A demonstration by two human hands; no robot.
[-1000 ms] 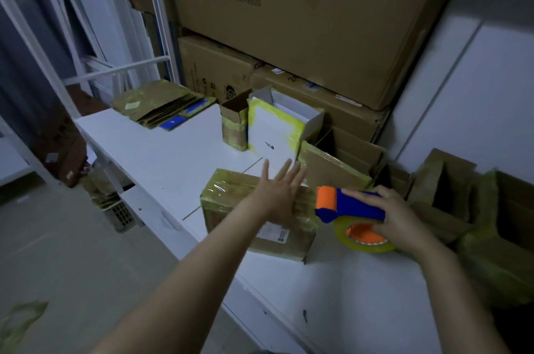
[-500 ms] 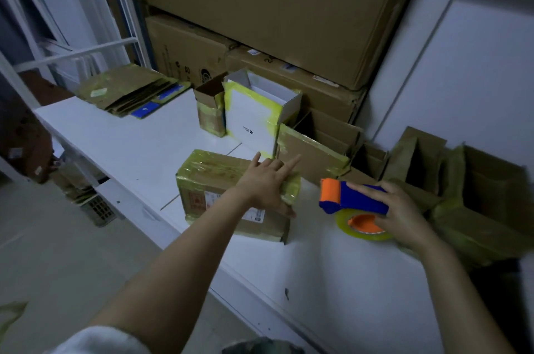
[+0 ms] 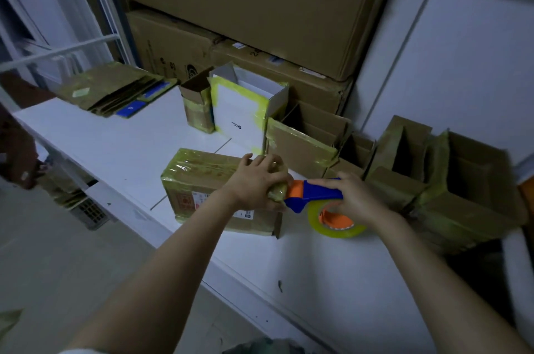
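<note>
Though a line of dark print runs across the front of the large brown cardboard carton (image 3: pixel 260 6) stacked against the wall, it is too blurred to read. The upright white cardboard box edged with yellow tape (image 3: pixel 239 113) shows a small dark logo with tiny text near its lower edge, but the words cannot be made out. On the near side of the brown cardboard parcel wrapped in yellowish clear tape (image 3: pixel 202 177) sits a white shipping label (image 3: pixel 202 198). It has a red stamp-like mark at its left end and print too fine to read.

The parcel lies flat on the white table (image 3: pixel 115 148), near the front edge. The left hand (image 3: pixel 255 184) is on the parcel's right end and grips it, with fingers curled over the top corner and the thumb on the near side. Touching that same end is the orange nose of the blue and orange plastic tape dispenser (image 3: pixel 313 194). The right hand (image 3: pixel 357 199) holds its handle with fingers wrapped round it. The roll of yellowish clear tape (image 3: pixel 336 222) on its orange core hangs under the dispenser, to the right of the parcel. The two hands are close together with the dispenser between them.

A stack of flattened brown cartons (image 3: pixel 112 90) lies at the table's far left, and open cardboard boxes (image 3: pixel 462 180) stand at the right.
</note>
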